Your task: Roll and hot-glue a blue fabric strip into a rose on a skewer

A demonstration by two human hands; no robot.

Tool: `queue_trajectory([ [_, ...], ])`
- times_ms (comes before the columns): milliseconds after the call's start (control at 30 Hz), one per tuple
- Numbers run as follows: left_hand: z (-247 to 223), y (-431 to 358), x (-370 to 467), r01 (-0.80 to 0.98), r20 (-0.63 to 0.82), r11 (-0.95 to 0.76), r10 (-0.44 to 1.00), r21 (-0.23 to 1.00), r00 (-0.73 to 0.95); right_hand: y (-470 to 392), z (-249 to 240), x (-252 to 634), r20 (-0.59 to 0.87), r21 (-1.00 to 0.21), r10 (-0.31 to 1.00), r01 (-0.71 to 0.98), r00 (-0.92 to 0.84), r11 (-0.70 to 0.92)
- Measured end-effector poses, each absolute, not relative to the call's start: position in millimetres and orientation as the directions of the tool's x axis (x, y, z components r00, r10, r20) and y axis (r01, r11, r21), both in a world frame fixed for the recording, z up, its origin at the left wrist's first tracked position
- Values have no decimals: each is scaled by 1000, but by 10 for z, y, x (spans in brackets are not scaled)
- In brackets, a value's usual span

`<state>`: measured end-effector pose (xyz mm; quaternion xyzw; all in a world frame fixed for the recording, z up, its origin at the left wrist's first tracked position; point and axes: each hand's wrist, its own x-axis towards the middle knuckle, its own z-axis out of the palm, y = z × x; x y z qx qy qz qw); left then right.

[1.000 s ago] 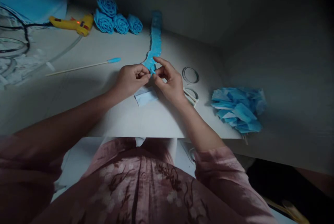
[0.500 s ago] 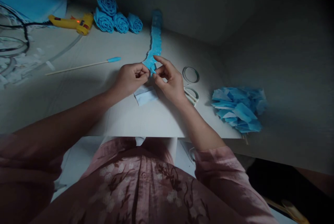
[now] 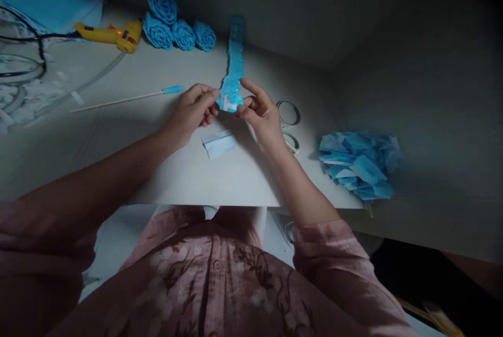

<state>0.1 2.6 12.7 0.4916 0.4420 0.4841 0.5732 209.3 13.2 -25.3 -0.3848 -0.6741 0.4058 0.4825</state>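
Note:
A long crinkled blue paper strip (image 3: 236,62) runs from the back of the table to my hands. Its near end is spread flat, with a whitish patch on it. My left hand (image 3: 196,109) pinches the left edge of that end between thumb and fingers. On the right edge, my right hand (image 3: 259,111) grips it with thumb and fingertips, its index finger stretched out above. Just below the hands lies a folded pale blue piece (image 3: 220,144). Scissors (image 3: 290,143) rest beside my right hand, their blades hidden.
Blue paper roses (image 3: 165,25) stand at the back left beside a yellow glue gun (image 3: 113,34) with a lit orange light. A blue-tipped stick (image 3: 129,100) lies left. Blue paper pieces (image 3: 357,164) are heaped right. A tape ring (image 3: 288,112) sits behind the scissors.
The strip's near end has gone from bunched to spread flat. My hands have moved slightly apart, and the left hand has turned with its fingers more under the strip.

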Motion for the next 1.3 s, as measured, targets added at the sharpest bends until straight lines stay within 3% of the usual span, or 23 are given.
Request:
queue_trajectory([
  [100, 162, 27, -7, -207, -87, 144, 961, 968, 261, 127, -238, 2095, 304, -943, 920, 58, -247, 328],
  [233, 151, 21, -32, -123, -74, 127, 926, 984, 369, 106, -223, 2087, 278, -951, 923, 58, -264, 303],
  [467, 59, 45, -55, 90, 62, -94, 948, 992, 312, 62, -200, 2042, 245, -935, 928, 185, -281, 303],
  [833, 60, 59, -68, 9, 49, -54, 952, 998, 302, 109, -208, 2128, 257, -948, 900, 89, -352, 306],
  [1100, 17, 107, -75, 4, 74, -76, 972, 997, 222, 138, -215, 2130, 263, -936, 935, 170, -237, 307],
  [1200, 43, 94, -61, 12, 161, -163, 982, 987, 102, 153, -250, 2135, 313, -905, 923, 226, -222, 361],
  [1300, 58, 46, -40, 141, 298, -311, 949, 940, 106, 134, -253, 2121, 337, -878, 916, 279, -218, 390],
])
